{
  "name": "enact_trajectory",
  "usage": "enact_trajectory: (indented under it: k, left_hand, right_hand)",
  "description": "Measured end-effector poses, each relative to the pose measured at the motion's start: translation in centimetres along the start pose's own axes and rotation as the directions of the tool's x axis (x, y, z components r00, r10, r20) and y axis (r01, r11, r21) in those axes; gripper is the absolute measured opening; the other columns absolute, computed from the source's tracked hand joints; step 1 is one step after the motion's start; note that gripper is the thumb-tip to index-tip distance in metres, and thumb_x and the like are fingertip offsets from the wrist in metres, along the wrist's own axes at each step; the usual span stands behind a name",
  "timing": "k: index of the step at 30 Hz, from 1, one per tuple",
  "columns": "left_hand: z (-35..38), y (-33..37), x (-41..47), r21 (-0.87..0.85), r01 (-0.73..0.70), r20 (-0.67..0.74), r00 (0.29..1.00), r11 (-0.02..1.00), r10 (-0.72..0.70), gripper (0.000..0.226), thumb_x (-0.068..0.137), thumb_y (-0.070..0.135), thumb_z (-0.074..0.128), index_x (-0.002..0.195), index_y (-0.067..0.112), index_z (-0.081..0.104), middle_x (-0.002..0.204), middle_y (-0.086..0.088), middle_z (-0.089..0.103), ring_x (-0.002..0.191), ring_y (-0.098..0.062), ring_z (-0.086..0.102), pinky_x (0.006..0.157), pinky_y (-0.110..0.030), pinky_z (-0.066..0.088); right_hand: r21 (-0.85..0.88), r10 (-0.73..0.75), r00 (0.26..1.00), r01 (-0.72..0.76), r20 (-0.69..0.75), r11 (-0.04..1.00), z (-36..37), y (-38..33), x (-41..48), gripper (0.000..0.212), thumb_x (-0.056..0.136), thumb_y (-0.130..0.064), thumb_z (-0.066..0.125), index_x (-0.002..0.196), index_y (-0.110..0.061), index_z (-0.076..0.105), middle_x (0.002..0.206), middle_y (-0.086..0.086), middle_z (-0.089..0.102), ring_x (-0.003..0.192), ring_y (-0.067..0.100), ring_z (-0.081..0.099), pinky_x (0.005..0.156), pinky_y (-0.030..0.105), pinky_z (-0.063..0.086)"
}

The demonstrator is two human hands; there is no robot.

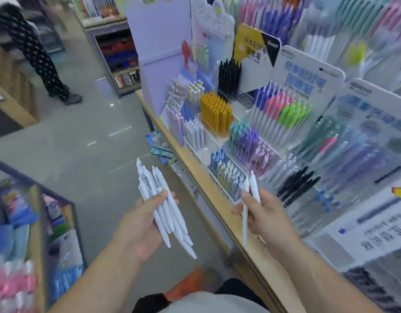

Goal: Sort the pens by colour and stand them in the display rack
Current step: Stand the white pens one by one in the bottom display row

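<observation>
Fingers (160,196) of left hand (143,227) curled round white pens (165,215); right hand (266,219) pinching more pens (251,188). Display rack (218,185) just beyond, crammed with pastel pens (231,171).

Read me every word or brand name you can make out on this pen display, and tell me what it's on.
"KOKUYO": front of the nearer white tray.
"KOKUYO": front of the farther white tray.
Chinese characters on the backing cards and shelf sign: too blurred to read.
Print on the white pens in the left hand: too small to read.
</observation>
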State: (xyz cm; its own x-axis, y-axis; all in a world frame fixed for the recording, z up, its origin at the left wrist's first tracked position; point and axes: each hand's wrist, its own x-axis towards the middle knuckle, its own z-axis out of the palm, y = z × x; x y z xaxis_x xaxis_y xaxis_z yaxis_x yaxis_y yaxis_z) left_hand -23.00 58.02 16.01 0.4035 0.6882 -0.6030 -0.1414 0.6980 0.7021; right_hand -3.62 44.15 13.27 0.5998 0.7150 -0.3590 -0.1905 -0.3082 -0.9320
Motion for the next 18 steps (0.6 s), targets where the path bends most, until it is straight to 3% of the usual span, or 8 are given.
enact_trajectory:
  k: [3,5,7,9,14,18]
  left_hand:
    - [0.3,3.3,3.9,-0.02,-0.014,-0.005,1.0,1.0,0.014,0.01,0.094,0.015,0.058,0.097,0.011,0.067,0.075,-0.003,0.074,0.068,-0.014,0.071,0.073,-0.036,0.051]
    - [0.3,5.2,6.5,-0.022,-0.006,0.006,1.0,1.0,0.006,0.011,0.093,0.015,0.059,0.1,0.01,0.066,0.076,-0.004,0.074,0.068,-0.014,0.072,0.074,-0.037,0.051]
    - [0.2,6.9,9.4,-0.018,0.006,0.02,1.0,1.0,-0.006,0.02,0.089,0.017,0.063,0.107,0.008,0.065,0.079,-0.004,0.074,0.07,-0.015,0.073,0.076,-0.038,0.052]
    - [0.1,8.7,12.6,-0.007,0.025,0.052,0.998,1.0,-0.025,0.034,0.086,0.018,0.065,0.118,0.008,0.063,0.081,-0.005,0.074,0.072,-0.015,0.073,0.078,-0.039,0.053]
    - [-0.7,13.6,21.1,0.045,0.078,0.179,0.98,0.996,-0.085,0.052,0.081,0.019,0.069,0.13,0.006,0.059,0.092,-0.007,0.07,0.079,-0.018,0.072,0.078,-0.039,0.054]
    - [-1.0,18.2,27.0,0.14,0.155,0.297,0.936,0.978,-0.19,0.04,0.081,0.019,0.068,0.119,0.011,0.059,0.084,-0.004,0.07,0.077,-0.018,0.071,0.064,-0.032,0.057]
  right_hand:
    - [-0.091,-0.053,0.998,0.05,-0.031,0.995,1.8,-2.0,5.0,0.024,0.095,-0.033,0.062,0.081,-0.014,0.065,0.061,-0.001,0.05,0.056,0.015,0.041,0.061,0.033,0.035]
    - [-0.129,-0.098,0.993,0.09,-0.063,0.988,3.1,-3.2,7.7,0.018,0.094,-0.029,0.064,0.081,-0.017,0.066,0.059,-0.007,0.053,0.053,0.009,0.047,0.061,0.034,0.039]
    - [-0.156,-0.139,0.987,0.126,-0.078,0.98,4.5,-4.4,10.0,0.003,0.092,-0.024,0.067,0.095,-0.025,0.068,0.065,-0.004,0.061,0.055,0.006,0.056,0.06,0.033,0.047]
    - [-0.207,-0.162,0.98,0.135,-0.117,0.969,5.9,-5.3,12.2,0.014,0.09,-0.023,0.069,0.101,-0.031,0.066,0.072,0.001,0.066,0.059,0.009,0.061,0.059,0.033,0.052]
    - [-0.195,-0.159,0.947,0.106,-0.279,0.975,9.6,-7.2,17.2,0.014,0.086,-0.002,0.066,0.091,-0.015,0.065,0.073,0.009,0.071,0.049,0.017,0.06,0.046,0.023,0.046]
    - [-0.128,-0.119,0.866,0.064,-0.485,0.99,13.3,-8.0,19.7,0.012,0.084,-0.004,0.067,0.088,-0.016,0.065,0.074,0.014,0.07,0.059,0.037,0.064,0.051,0.04,0.056]
